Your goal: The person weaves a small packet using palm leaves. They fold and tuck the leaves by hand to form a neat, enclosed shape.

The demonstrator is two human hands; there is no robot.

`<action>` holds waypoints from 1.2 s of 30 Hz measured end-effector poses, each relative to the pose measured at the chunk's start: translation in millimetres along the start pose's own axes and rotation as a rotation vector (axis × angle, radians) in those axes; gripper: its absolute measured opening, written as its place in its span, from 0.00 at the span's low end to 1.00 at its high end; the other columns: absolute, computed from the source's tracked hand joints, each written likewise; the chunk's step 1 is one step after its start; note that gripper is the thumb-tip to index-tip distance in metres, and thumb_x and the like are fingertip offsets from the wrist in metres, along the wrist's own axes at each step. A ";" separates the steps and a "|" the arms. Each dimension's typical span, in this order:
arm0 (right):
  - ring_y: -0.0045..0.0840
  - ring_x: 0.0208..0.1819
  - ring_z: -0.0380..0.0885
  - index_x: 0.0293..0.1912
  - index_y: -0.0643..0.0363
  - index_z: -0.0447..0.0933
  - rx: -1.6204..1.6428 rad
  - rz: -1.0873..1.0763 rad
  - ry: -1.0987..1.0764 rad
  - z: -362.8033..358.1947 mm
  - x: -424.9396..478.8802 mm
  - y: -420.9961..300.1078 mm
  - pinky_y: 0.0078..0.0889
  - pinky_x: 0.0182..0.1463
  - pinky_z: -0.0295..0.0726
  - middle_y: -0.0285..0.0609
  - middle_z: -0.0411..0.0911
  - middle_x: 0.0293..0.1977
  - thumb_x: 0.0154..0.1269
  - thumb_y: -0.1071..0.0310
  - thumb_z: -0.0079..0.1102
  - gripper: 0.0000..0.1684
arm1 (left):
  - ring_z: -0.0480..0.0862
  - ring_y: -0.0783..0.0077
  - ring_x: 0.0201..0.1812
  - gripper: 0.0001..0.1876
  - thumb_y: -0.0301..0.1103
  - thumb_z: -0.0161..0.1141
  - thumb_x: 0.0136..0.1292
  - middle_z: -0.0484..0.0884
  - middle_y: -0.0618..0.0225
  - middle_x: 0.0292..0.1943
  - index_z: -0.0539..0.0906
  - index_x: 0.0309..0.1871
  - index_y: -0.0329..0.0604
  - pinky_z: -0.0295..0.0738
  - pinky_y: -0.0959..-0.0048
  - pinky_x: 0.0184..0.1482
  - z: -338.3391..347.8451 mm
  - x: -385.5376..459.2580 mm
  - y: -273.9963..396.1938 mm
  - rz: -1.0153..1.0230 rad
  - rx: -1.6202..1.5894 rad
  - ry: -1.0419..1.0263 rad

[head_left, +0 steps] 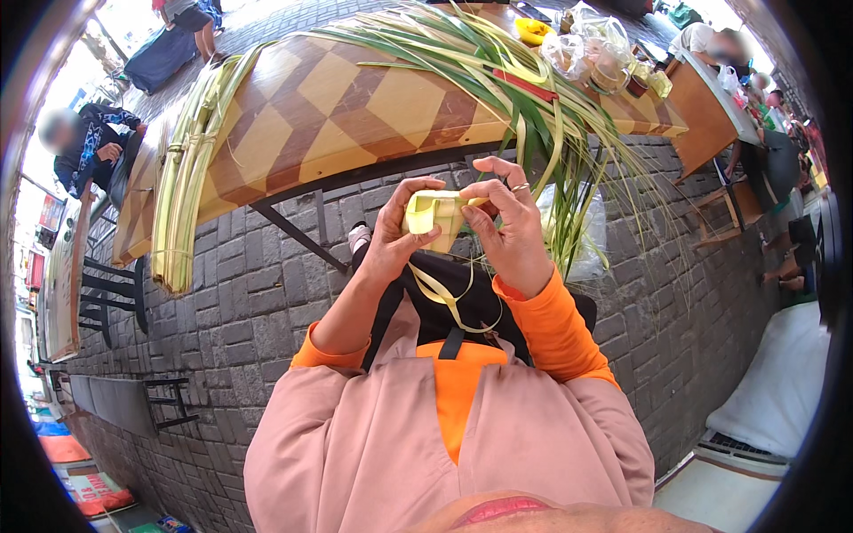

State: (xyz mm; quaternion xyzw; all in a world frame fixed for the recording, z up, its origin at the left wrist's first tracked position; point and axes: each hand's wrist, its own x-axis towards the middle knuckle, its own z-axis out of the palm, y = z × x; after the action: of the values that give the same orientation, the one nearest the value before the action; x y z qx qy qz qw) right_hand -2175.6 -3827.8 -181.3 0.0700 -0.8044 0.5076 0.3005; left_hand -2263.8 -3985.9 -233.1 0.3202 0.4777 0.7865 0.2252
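Observation:
A small woven pouch of pale yellow-green palm leaf strips (pixel 448 230) is held up over my lap, between my two hands. My left hand (pixel 393 230) grips its left side, with the thumb at the lower front and the fingers behind. At the right upper edge, the thumb and index finger of my right hand (pixel 503 216) pinch the pouch; the other fingers are raised. Loose strip ends (pixel 448 300) hang in loops below the weave. What the fingers do behind the pouch is hidden.
On the patterned wooden table (pixel 333 90) lie a tied bundle of leaf stalks (pixel 190 173), loose long palm leaves (pixel 460 50) and a red object (pixel 526 85). Plastic bags (pixel 590 43) sit beside a yellow bowl (pixel 532 30). A person (pixel 93 150) sits at the left.

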 end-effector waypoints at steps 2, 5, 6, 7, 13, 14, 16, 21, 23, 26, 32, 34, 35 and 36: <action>0.30 0.40 0.77 0.39 0.62 0.76 -0.032 -0.028 -0.017 0.8 0.5 4.1 0.27 0.37 0.79 0.49 0.68 0.54 0.60 0.79 0.61 0.07 | 0.73 0.79 0.55 0.25 0.28 0.66 0.56 0.74 0.69 0.54 0.72 0.58 0.39 0.67 0.77 0.59 0.7 -0.1 0.5 0.003 0.007 0.001; 0.34 0.43 0.76 0.37 0.62 0.75 -0.038 -0.034 -0.045 1.2 0.8 5.4 0.29 0.38 0.79 0.50 0.68 0.54 0.60 0.78 0.61 0.06 | 0.73 0.80 0.54 0.25 0.28 0.66 0.56 0.74 0.70 0.53 0.72 0.58 0.39 0.67 0.78 0.58 0.7 -1.1 4.1 -0.023 -0.003 -0.007; 0.35 0.44 0.76 0.37 0.62 0.74 -0.035 -0.030 -0.055 0.6 0.7 5.2 0.30 0.39 0.79 0.50 0.68 0.53 0.60 0.78 0.62 0.06 | 0.73 0.80 0.54 0.25 0.28 0.66 0.56 0.74 0.71 0.52 0.72 0.58 0.39 0.67 0.78 0.57 0.7 -1.3 5.3 -0.035 -0.012 -0.012; 0.36 0.45 0.76 0.36 0.62 0.74 -0.048 -0.054 -0.059 0.7 0.2 6.8 0.30 0.40 0.78 0.50 0.68 0.53 0.59 0.78 0.61 0.06 | 0.74 0.80 0.53 0.26 0.29 0.66 0.55 0.74 0.71 0.51 0.72 0.58 0.39 0.68 0.78 0.56 0.5 -0.9 6.3 -0.033 0.020 -0.026; 0.42 0.48 0.74 0.35 0.67 0.72 -0.207 -0.133 -0.111 -1.2 3.6 13.4 0.34 0.47 0.75 0.53 0.67 0.52 0.58 0.82 0.58 0.05 | 0.79 0.71 0.49 0.34 0.34 0.66 0.57 0.79 0.60 0.46 0.66 0.65 0.37 0.71 0.74 0.53 -2.9 2.9 7.8 0.012 0.316 0.000; 0.43 0.48 0.73 0.35 0.69 0.72 -0.211 -0.073 -0.112 1.0 2.8 19.1 0.34 0.48 0.75 0.53 0.67 0.51 0.59 0.82 0.58 0.05 | 0.80 0.67 0.49 0.36 0.35 0.66 0.57 0.80 0.56 0.46 0.64 0.67 0.37 0.72 0.73 0.53 1.6 1.9 7.1 0.079 0.464 0.077; 0.44 0.48 0.73 0.36 0.71 0.71 -0.213 0.030 -0.112 3.9 2.8 29.5 0.35 0.49 0.75 0.54 0.67 0.51 0.60 0.81 0.56 0.04 | 0.80 0.50 0.52 0.41 0.39 0.67 0.56 0.74 0.40 0.57 0.62 0.72 0.43 0.73 0.64 0.55 5.4 0.3 4.8 0.208 0.748 0.138; 0.40 0.47 0.73 0.38 0.72 0.71 -0.190 0.041 -0.132 7.7 3.9 43.5 0.34 0.50 0.75 0.54 0.66 0.52 0.65 0.76 0.53 0.06 | 0.71 0.39 0.62 0.41 0.38 0.71 0.50 0.61 0.40 0.68 0.67 0.70 0.53 0.71 0.52 0.59 24.2 -2.5 6.2 0.345 1.398 -0.031; 0.38 0.47 0.74 0.39 0.72 0.71 0.098 0.115 -0.193 8.5 1.6 52.9 0.34 0.50 0.76 0.53 0.65 0.52 0.66 0.75 0.53 0.07 | 0.70 0.39 0.63 0.39 0.37 0.70 0.52 0.63 0.41 0.67 0.67 0.70 0.57 0.71 0.53 0.59 22.5 0.3 0.7 0.311 1.386 0.015; 0.37 0.48 0.74 0.39 0.71 0.72 0.376 0.261 -0.262 -1.2 1.5 51.3 0.34 0.52 0.76 0.52 0.65 0.54 0.66 0.75 0.54 0.07 | 0.70 0.39 0.63 0.37 0.38 0.68 0.55 0.67 0.41 0.63 0.67 0.70 0.57 0.72 0.52 0.58 17.7 5.7 3.8 0.257 1.295 0.004; 0.26 0.45 0.73 0.34 0.66 0.73 -0.073 0.110 -0.208 3.8 1.5 44.7 0.26 0.47 0.76 0.47 0.63 0.57 0.63 0.76 0.58 0.04 | 0.73 0.40 0.60 0.36 0.35 0.69 0.53 0.74 0.43 0.56 0.68 0.68 0.57 0.73 0.53 0.57 12.2 9.2 -3.2 0.280 1.407 -0.014; 0.21 0.44 0.72 0.32 0.66 0.73 -0.077 0.042 -0.241 2.7 1.4 49.6 0.24 0.45 0.76 0.45 0.64 0.57 0.63 0.77 0.58 0.04 | 0.75 0.41 0.57 0.36 0.33 0.68 0.52 0.75 0.44 0.54 0.69 0.67 0.56 0.74 0.53 0.55 7.8 11.3 -6.4 0.315 1.406 -0.005; 0.22 0.44 0.73 0.32 0.66 0.73 0.010 0.020 -0.289 -3.3 2.8 54.6 0.24 0.45 0.76 0.46 0.64 0.57 0.62 0.77 0.58 0.04 | 0.76 0.42 0.55 0.36 0.33 0.68 0.52 0.74 0.44 0.54 0.70 0.67 0.56 0.74 0.54 0.54 7.0 10.7 -7.9 0.266 1.353 -0.018; 0.23 0.45 0.73 0.32 0.66 0.73 0.097 -0.005 -0.337 -5.9 5.0 57.8 0.25 0.45 0.77 0.46 0.64 0.58 0.61 0.77 0.58 0.04 | 0.76 0.42 0.53 0.36 0.32 0.68 0.51 0.74 0.45 0.54 0.70 0.66 0.56 0.74 0.54 0.53 4.9 10.6 -9.2 0.218 1.302 -0.029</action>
State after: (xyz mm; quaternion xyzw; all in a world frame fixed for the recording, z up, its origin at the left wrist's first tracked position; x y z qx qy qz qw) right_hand -2201.4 -3794.3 -221.5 0.1705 -0.8176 0.5264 0.1591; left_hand -2267.2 -3971.9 -236.7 0.4478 0.8176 0.3507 -0.0889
